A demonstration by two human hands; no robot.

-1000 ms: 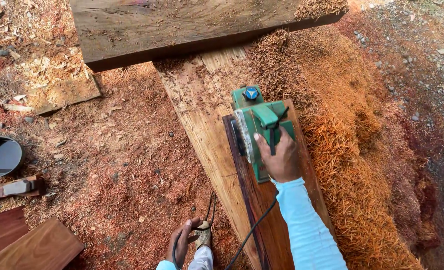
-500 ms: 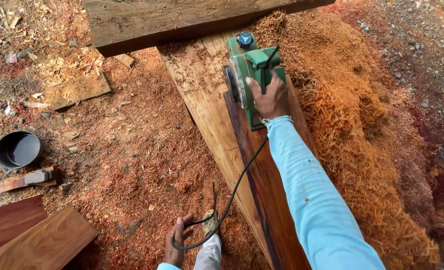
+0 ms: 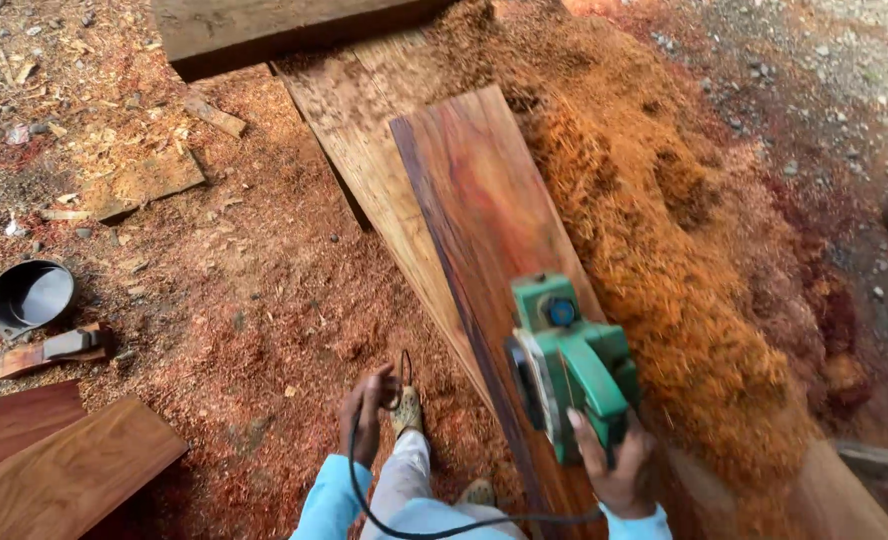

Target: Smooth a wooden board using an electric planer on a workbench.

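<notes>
Sawdust-covered ground (image 3: 264, 300) surrounds you. Your right hand (image 3: 614, 470) has its fingers wrapped around the green planer (image 3: 569, 365), sitting on the reddish plank (image 3: 484, 200) at 5 o'clock. Your left hand (image 3: 366, 415) grips the cord (image 3: 364, 500); slack could snag your foot, I judge.

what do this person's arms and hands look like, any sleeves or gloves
Both hands are bare, with no gloves on the left hand or the right hand. Each arm wears a long light blue sleeve ending at the wrist. No rings or watch are visible.
</notes>
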